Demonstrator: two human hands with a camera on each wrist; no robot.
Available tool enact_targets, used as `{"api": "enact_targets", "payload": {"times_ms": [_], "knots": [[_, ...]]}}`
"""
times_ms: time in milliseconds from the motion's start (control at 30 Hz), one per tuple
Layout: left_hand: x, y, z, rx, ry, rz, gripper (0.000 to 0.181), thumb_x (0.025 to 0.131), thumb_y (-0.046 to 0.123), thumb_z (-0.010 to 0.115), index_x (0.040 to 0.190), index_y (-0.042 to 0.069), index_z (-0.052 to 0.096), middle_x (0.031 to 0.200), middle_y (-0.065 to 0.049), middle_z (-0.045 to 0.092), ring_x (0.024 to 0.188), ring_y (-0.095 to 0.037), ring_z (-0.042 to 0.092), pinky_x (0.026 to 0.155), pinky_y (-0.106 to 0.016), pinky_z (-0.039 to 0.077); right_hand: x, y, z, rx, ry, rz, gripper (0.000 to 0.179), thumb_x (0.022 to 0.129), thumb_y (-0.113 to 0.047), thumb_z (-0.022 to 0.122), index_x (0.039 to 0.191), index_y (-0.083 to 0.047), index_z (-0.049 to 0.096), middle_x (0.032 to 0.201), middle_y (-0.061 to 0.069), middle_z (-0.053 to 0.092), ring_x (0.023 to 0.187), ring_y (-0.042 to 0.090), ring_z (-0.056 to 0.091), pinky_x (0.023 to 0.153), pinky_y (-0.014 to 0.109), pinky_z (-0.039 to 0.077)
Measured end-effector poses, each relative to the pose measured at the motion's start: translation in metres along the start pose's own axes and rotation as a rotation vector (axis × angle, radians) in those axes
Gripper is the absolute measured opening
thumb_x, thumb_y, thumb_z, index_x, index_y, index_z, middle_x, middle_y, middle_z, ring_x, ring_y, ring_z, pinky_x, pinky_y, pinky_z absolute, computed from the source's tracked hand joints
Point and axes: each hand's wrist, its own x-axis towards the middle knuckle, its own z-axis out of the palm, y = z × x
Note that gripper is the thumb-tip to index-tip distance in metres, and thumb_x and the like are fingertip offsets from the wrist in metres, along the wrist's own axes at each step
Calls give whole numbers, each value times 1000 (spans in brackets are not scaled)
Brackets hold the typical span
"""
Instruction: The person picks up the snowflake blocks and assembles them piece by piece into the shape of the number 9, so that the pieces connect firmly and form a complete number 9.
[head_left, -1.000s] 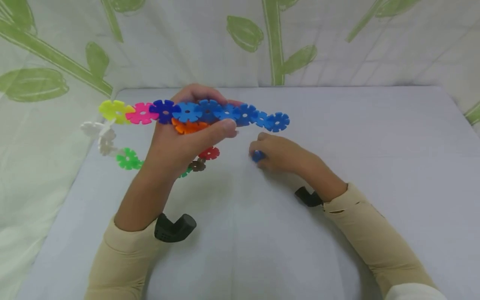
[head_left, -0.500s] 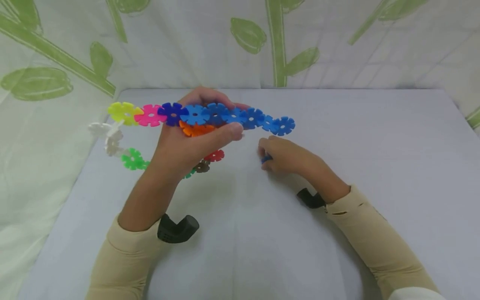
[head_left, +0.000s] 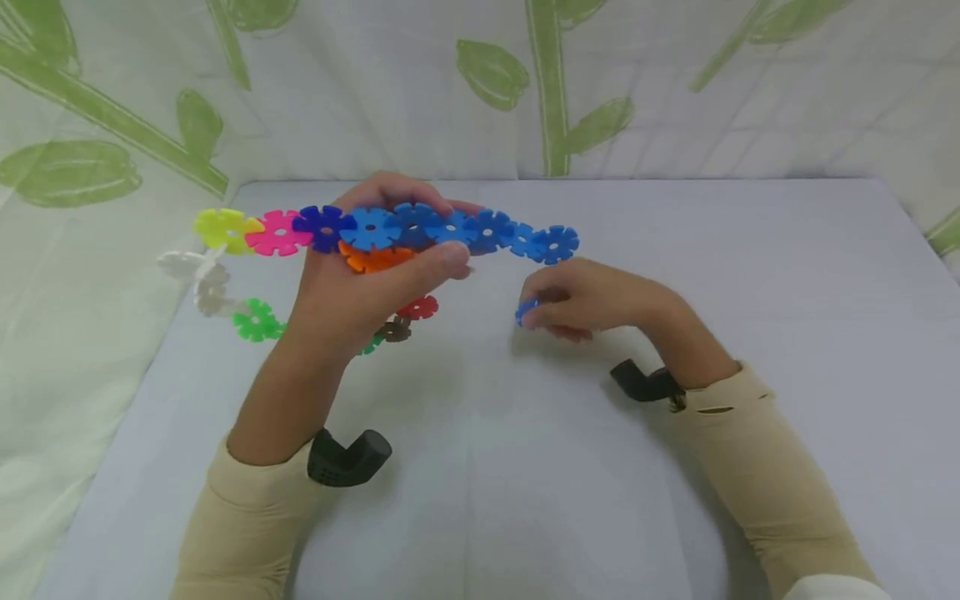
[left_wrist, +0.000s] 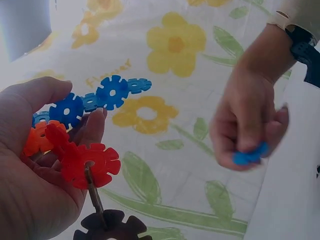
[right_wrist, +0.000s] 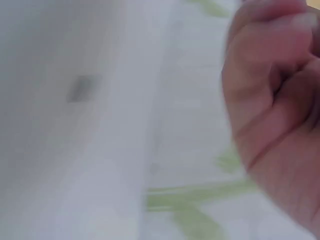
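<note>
My left hand [head_left: 375, 275] grips a chain of interlocked plastic flower discs [head_left: 327, 228], its thumb over the blue part. The chain runs from blue through dark blue, pink and yellow, then loops below through white and green to brown and red. An orange disc [head_left: 375, 257] sits inside the palm, and red discs [left_wrist: 92, 165] hang beside it in the left wrist view. Just below the chain's blue end, my right hand [head_left: 600, 300] pinches a loose blue flower disc [left_wrist: 250, 154] between thumb and fingers. The right wrist view shows curled fingers, blurred, with the disc hidden.
A white-covered table [head_left: 465, 467] lies under both hands. Behind it hangs a pale curtain [head_left: 375, 92] with green leaf prints. Each wrist carries a dark camera mount, such as the left camera mount [head_left: 349, 457].
My right hand has risen and turned, bringing the loose blue disc up from near the tabletop and showing more of it. The left hand keeps its grip on the chain, nearly still.
</note>
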Motion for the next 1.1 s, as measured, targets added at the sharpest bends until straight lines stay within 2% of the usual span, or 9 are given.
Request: {"api": "enact_targets", "payload": {"times_ms": [33, 167, 233, 300, 433, 600, 767, 867, 1100], "knots": [[1, 0, -1, -10, -7, 26, 25, 87, -2, 73, 109, 4, 64, 119, -19, 68, 89, -40, 70, 68, -40, 59, -7, -5, -6, 92, 23, -83, 10, 102, -14, 60, 101, -9, 69, 63, 3, 52, 50, 20, 49, 48, 32, 42], [2, -1, -4, -11, -30, 67, 25, 86, -2, 73, 108, 1, 63, 119, -20, 68, 88, -40, 70, 59, -36, 58, -32, -22, -22, 429, 93, -460, 20, 101, 0, 55, 120, 3, 61, 68, 10, 56, 51, 22, 47, 44, 33, 40], [2, -1, -5, -2, -40, 77, 25, 86, -1, 74, 108, 0, 62, 118, -20, 68, 89, -40, 70, 51, -34, 54, -39, -28, -24, 563, 81, -575, 26, 101, 0, 57, 126, 6, 55, 71, 13, 58, 52, 21, 48, 43, 33, 41], [2, -1, -5, -7, -65, 115, 26, 84, -3, 73, 107, -4, 60, 117, -22, 68, 89, -41, 69, 49, -34, 53, -42, -33, -23, 653, 60, -638, 30, 101, -3, 58, 128, 7, 51, 72, 15, 60, 52, 22, 49, 42, 33, 41], [4, -3, -4, -70, -116, 200, 26, 80, -12, 70, 103, -12, 58, 112, -29, 67, 91, -43, 69, 59, -36, 57, -40, -39, -19, 708, 28, -686, 29, 101, -4, 58, 126, 9, 50, 71, 15, 60, 50, 21, 49, 40, 33, 40], [5, -5, -4, -107, -137, 235, 24, 78, -13, 70, 99, -11, 60, 108, -32, 67, 88, -42, 70, 59, -37, 57, -37, -41, -18, 732, 21, -724, 24, 102, -3, 56, 120, 12, 52, 66, 13, 55, 50, 20, 48, 37, 31, 39], [6, -6, -4, -104, -149, 236, 24, 79, -10, 73, 99, -10, 60, 108, -31, 67, 86, -41, 70, 54, -36, 55, -35, -38, -18, 768, -33, -755, 24, 102, -2, 53, 123, 12, 52, 66, 14, 55, 52, 20, 49, 36, 30, 39], [6, -6, -3, -96, -152, 225, 25, 79, -10, 72, 100, -11, 59, 109, -30, 67, 86, -41, 70, 53, -35, 55, -33, -39, -18, 773, -72, -744, 24, 102, -2, 53, 124, 10, 51, 68, 14, 56, 52, 21, 50, 37, 30, 41], [2, -9, -2, -68, -135, 141, 24, 81, -7, 71, 102, -10, 61, 111, -25, 69, 81, -40, 69, 43, -34, 48, -33, -40, -15, 786, -65, -691, 20, 104, -4, 50, 119, 9, 54, 65, 12, 52, 49, 20, 47, 35, 28, 38]]}}
